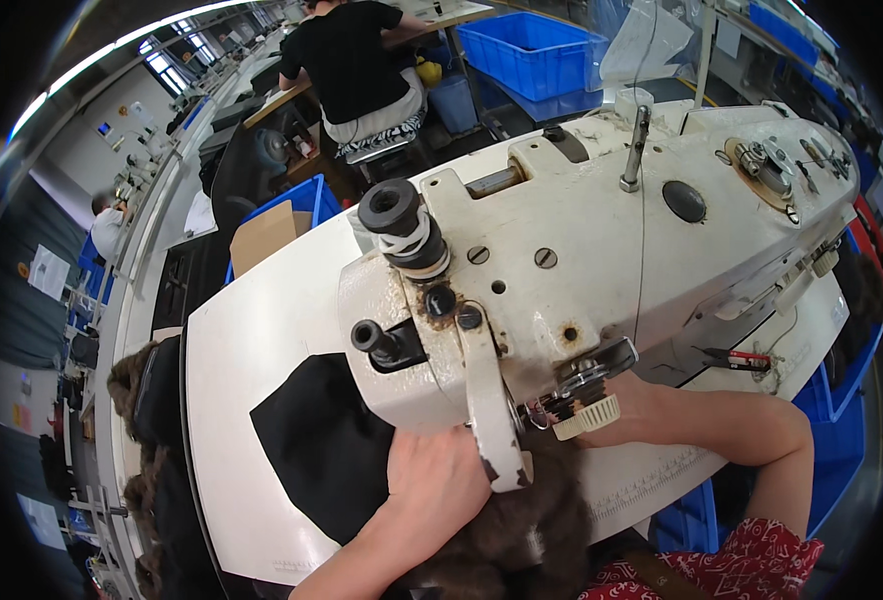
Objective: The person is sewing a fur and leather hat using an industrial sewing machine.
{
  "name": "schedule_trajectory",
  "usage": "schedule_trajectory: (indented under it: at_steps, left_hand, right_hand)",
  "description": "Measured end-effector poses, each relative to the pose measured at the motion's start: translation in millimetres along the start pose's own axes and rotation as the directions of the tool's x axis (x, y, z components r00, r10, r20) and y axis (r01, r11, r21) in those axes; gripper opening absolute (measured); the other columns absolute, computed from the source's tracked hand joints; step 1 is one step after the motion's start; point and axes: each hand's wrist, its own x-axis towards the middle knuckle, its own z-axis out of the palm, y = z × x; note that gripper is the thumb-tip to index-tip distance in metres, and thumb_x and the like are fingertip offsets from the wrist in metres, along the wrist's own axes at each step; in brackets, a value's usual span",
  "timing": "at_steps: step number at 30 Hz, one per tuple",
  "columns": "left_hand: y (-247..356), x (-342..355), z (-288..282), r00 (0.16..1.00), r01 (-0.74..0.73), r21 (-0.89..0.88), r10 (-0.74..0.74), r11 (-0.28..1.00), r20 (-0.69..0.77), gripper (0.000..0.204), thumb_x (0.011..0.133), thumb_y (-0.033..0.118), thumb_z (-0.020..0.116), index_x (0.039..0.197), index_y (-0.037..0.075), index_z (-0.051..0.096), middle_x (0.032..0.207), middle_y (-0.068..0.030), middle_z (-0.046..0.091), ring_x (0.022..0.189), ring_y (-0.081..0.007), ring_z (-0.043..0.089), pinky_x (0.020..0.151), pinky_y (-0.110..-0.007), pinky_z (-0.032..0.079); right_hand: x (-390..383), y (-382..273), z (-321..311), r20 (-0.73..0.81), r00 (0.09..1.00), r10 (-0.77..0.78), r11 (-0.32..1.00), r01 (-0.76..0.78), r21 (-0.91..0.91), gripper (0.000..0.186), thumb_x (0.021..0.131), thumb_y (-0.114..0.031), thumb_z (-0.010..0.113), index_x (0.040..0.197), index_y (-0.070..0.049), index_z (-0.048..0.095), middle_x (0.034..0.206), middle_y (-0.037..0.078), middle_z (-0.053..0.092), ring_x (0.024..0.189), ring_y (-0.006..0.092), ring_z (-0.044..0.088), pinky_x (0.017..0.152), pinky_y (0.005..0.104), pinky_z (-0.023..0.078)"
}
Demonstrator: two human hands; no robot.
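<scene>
A white industrial sewing machine (581, 200) fills the middle, with worn paint and rust spots. Beneath its head end, my left hand (439, 470) rests between a black fabric piece (326, 440) and brown fur material (541, 510); the machine head covers its fingers. My right hand (616, 405) reaches in from the right behind the machine's tension dial and white knob, and its fingers are hidden too. The black fabric lies on the white table (251, 340) left of my left hand. The fur hangs over the near table edge. The needle area is out of sight.
Red-and-black thread snips (736, 358) lie on the table right of my right forearm. More dark fur pieces (141, 490) hang at the left. Blue bins (521, 55) stand beyond the machine and at the lower right. A person in black (346, 60) sits farther off.
</scene>
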Motion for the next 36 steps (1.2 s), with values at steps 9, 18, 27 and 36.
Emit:
schedule_trajectory:
  at_steps: [9,18,27,36]
  left_hand:
    - [4.4,-3.0,0.8,1.0,0.029,0.045,-0.029,0.999,-0.007,0.02,0.091,0.025,0.073,0.089,0.006,0.069,0.077,-0.0102,0.068,0.075,-0.0303,0.068,0.073,-0.044,0.05]
    - [44.0,-60.1,-31.9,0.99,0.03,0.048,-0.023,0.998,-0.141,0.019,0.087,0.017,0.075,0.103,0.009,0.07,0.092,-0.0039,0.066,0.094,-0.0251,0.06,0.093,-0.042,0.044]
    - [87.4,-124.4,-49.8,0.889,-0.087,0.23,0.18,0.969,-0.421,0.027,0.078,0.018,0.082,0.104,0.012,0.077,0.095,0.0038,0.07,0.085,-0.0163,0.058,0.096,-0.039,0.043]
    - [173.9,-118.5,-90.0,0.8,-0.465,-0.02,0.411,0.885,-0.437,0.032,0.085,0.015,0.079,0.115,0.005,0.073,0.122,-0.0146,0.067,0.11,-0.0344,0.063,0.103,-0.052,0.046]
  right_hand:
    - [0.9,0.4,0.4,-0.123,0.99,0.073,0.997,-0.076,-0.024,0.029,0.072,-0.023,0.081,0.076,-0.01,0.055,0.07,0.003,0.058,0.06,0.0246,0.064,0.049,0.0381,0.05]
    - [-15.8,-88.6,-41.3,0.212,0.893,0.397,0.625,-0.432,0.65,0.068,0.094,-0.048,0.071,0.141,-0.004,0.051,0.107,0.018,0.072,0.087,0.0303,0.072,0.075,0.0391,0.056]
    - [-49.0,-195.5,-23.8,0.068,0.931,0.358,0.415,-0.224,0.882,0.113,0.082,-0.029,0.086,0.162,0.002,0.012,0.153,0.028,0.043,0.138,0.0368,0.052,0.111,0.0403,0.044]
    - [-114.4,-224.4,-65.9,-0.404,0.692,0.598,0.589,-0.038,0.807,0.083,0.078,-0.004,0.07,0.156,-0.002,0.039,0.146,0.019,0.057,0.136,0.0266,0.055,0.111,0.0373,0.045]
